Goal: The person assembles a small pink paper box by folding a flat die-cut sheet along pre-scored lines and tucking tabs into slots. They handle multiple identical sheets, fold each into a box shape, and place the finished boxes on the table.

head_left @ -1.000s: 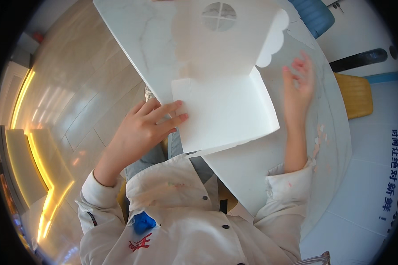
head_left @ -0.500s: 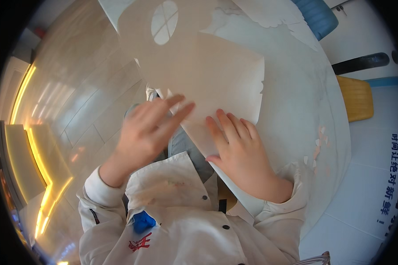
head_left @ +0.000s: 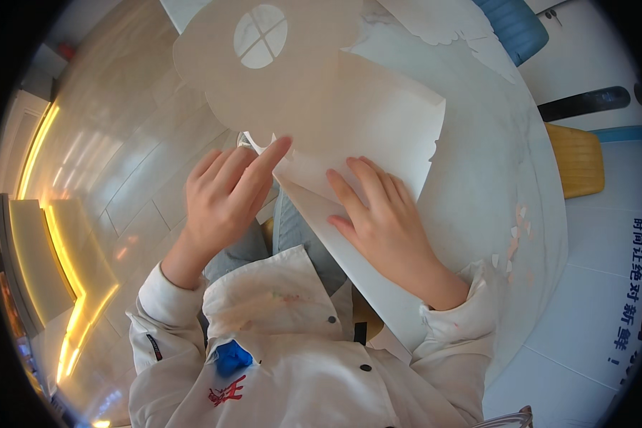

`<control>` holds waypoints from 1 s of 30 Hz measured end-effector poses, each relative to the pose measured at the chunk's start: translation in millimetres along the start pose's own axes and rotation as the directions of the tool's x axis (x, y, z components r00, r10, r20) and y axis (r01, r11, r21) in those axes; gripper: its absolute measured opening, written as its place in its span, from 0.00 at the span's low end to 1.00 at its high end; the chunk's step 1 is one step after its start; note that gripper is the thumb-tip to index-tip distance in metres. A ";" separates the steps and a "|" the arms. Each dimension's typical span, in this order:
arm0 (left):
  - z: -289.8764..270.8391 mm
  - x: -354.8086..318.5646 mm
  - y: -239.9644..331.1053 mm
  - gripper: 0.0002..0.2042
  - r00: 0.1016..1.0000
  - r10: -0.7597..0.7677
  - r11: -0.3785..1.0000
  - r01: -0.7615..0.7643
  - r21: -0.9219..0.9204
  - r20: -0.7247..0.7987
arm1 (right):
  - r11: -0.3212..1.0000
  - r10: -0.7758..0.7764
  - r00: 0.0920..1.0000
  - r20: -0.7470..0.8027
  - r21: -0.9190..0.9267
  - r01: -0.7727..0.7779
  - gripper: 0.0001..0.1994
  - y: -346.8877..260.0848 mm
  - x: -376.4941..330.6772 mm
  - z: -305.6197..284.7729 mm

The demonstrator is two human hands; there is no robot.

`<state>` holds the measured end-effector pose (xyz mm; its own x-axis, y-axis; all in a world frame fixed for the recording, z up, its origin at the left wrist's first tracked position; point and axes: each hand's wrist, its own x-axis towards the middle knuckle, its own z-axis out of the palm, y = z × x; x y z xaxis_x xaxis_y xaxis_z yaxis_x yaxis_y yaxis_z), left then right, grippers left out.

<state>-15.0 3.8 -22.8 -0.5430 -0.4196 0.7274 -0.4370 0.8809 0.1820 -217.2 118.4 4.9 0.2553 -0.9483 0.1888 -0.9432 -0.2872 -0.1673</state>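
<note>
A large beige paper sheet (head_left: 299, 93) lies at the table's left edge, partly overhanging it. An oval hole crossed by two thin strips is cut in its far part. Its right side bends up, with small notches in the rim. My right hand (head_left: 381, 221) rests on the sheet's near part, fingers spread and thumb out. At the sheet's near left edge is my left hand (head_left: 228, 189), its index finger stretched out to the paper and the other fingers loosely bent. The left thumb is hidden, and I see nothing held in that hand.
The pale marbled table (head_left: 492, 143) has a curved far right edge. Torn white paper (head_left: 435, 25) lies at the back, small paper scraps (head_left: 517, 235) at the right. A blue chair (head_left: 517, 32) and a yellow chair (head_left: 576, 160) stand beyond. Tiled floor (head_left: 135, 171) is at the left.
The sheet's right corner has shifted right and its left part now shows farther left. My left hand has moved slightly down and left; my right hand has slid a little away from me.
</note>
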 end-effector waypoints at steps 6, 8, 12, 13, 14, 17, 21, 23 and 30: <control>6.8 0.4 -8.3 0.16 0.976 -0.056 0.995 0.071 -0.065 0.212 | 0.990 -0.062 0.997 -0.051 -0.129 0.055 0.23 7.1 2.4 6.1; 10.3 -4.0 -10.8 0.17 0.983 -0.032 0.993 0.051 -0.107 0.181 | 0.989 -0.078 0.995 -0.067 -0.132 0.068 0.21 7.3 5.6 4.1; 15.5 -9.4 -1.3 0.18 0.991 -0.025 0.966 0.059 -0.252 0.133 | 0.988 -0.125 0.986 -0.112 -0.103 0.114 0.20 6.6 14.2 6.1; 13.1 -10.4 1.4 0.17 0.987 -0.037 0.960 0.079 -0.268 0.158 | 0.985 -0.157 0.976 -0.148 -0.096 0.144 0.19 7.2 18.1 11.3; 11.7 -8.8 3.5 0.17 0.984 -0.012 0.967 0.057 -0.247 0.179 | 0.973 -0.194 0.968 -0.158 -0.155 0.170 0.18 10.8 17.8 15.1; 13.2 -0.5 5.6 0.18 0.993 0.066 0.980 -0.046 -0.195 0.097 | 0.959 -0.258 0.930 -0.260 -0.181 0.215 0.13 21.3 15.1 12.7; 6.8 -2.8 9.7 0.18 0.992 0.062 0.985 -0.043 -0.169 0.108 | 0.985 -0.171 0.895 -0.411 -0.075 0.154 0.09 19.9 16.0 8.2; 7.4 -1.8 12.7 0.19 0.996 0.039 0.983 -0.025 -0.182 0.077 | 0.993 -0.102 0.898 -0.429 0.005 0.115 0.08 19.8 17.5 5.4; 24.1 6.7 28.0 0.18 0.963 -0.079 0.972 0.016 -0.235 -0.259 | 0.973 0.097 0.872 -0.480 0.231 0.019 0.06 13.4 33.6 -9.4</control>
<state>-48.1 20.3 -28.7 -0.3027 -0.4166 0.8572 -0.2646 0.9008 0.3444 -223.2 83.9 18.1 0.0284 -0.7894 0.6132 -0.8636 -0.3283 -0.3827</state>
